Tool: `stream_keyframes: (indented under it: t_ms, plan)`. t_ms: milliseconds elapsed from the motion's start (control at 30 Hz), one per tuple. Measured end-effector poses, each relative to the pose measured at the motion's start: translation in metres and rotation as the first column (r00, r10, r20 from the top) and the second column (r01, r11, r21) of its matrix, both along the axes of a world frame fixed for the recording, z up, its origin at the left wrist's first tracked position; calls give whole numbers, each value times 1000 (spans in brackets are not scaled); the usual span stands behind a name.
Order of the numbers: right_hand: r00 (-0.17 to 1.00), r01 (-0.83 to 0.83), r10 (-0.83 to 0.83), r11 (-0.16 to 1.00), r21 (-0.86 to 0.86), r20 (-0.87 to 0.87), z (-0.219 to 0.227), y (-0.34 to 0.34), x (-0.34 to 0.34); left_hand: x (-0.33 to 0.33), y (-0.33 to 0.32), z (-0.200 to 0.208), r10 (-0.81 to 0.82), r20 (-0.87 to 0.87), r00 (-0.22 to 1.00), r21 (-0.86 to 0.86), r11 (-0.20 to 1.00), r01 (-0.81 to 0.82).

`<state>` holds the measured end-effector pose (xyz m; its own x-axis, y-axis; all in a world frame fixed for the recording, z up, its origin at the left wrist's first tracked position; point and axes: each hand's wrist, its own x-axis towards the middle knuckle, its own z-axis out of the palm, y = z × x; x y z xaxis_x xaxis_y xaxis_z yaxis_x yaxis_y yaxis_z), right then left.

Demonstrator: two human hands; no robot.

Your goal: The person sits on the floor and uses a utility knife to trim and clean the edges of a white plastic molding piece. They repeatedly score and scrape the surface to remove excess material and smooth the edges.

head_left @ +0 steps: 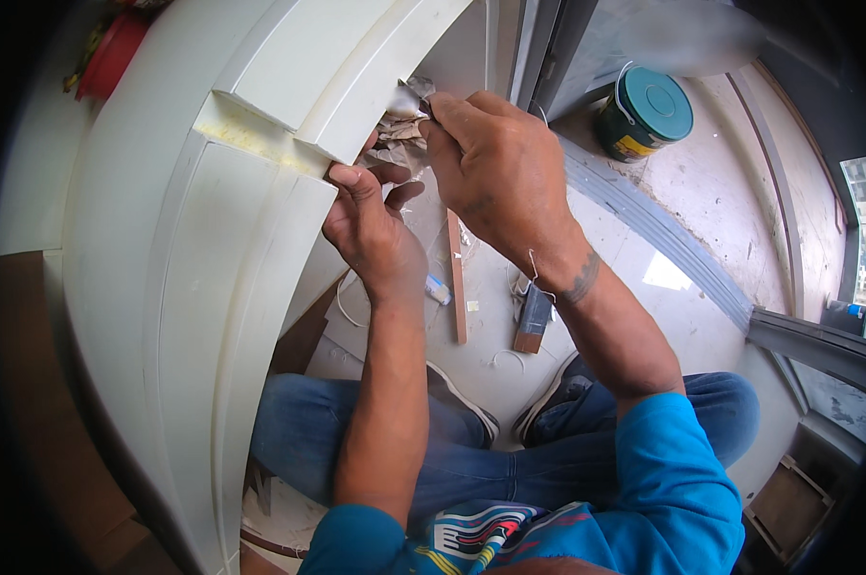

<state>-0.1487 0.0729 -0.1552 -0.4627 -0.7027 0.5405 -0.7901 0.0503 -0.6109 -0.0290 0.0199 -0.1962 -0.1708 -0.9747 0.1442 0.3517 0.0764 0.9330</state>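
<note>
At far left, well apart from either grip, sits a red rounded object [114, 57] too cut off to name. Next comes the white moulded frame [227, 216], running down the left of both hands. Its raised trim breaks at a recessed gap [246, 137], just left of the left grip and bare, with yellowish residue across it. The trim on both sides of the gap appears finished and in place; the gap itself looks like the part left undone, so the work seems under way rather than complete.

The left hand [374, 225] meets the frame at the gap's near end: its thumb rests against the edge, its fingers curl behind. Whether that grip is clamping cannot be told. Just above its fingers is crumpled paper [402, 136].

The small metal blade [406, 102], perhaps a putty knife, lies at the left tip of the right grip, above the left hand and beside the frame's edge. A narrow wooden strip [456, 287] lies on the floor below the grips. The right hand [505, 163] pinches the blade between thumb and fingers. Farther right of that grip stands a green-lidded bucket [655, 105].
</note>
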Motion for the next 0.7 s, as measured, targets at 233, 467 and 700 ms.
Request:
stream_keyframes:
  t_ms: [233,467,700]
  plan:
    - [1000,-21,20,999,30,21,2,5,12,1,-2,-5,-12,-31,999,-5,1000,11]
    - [996,-57,55,998,22,64,5,11,27,3,-6,-12,-38,-71,997,37,999,40]
    - [996,-67,62,994,88,62,9,20,50,2,-9,-15,31,-16,999,-38,999,-32]
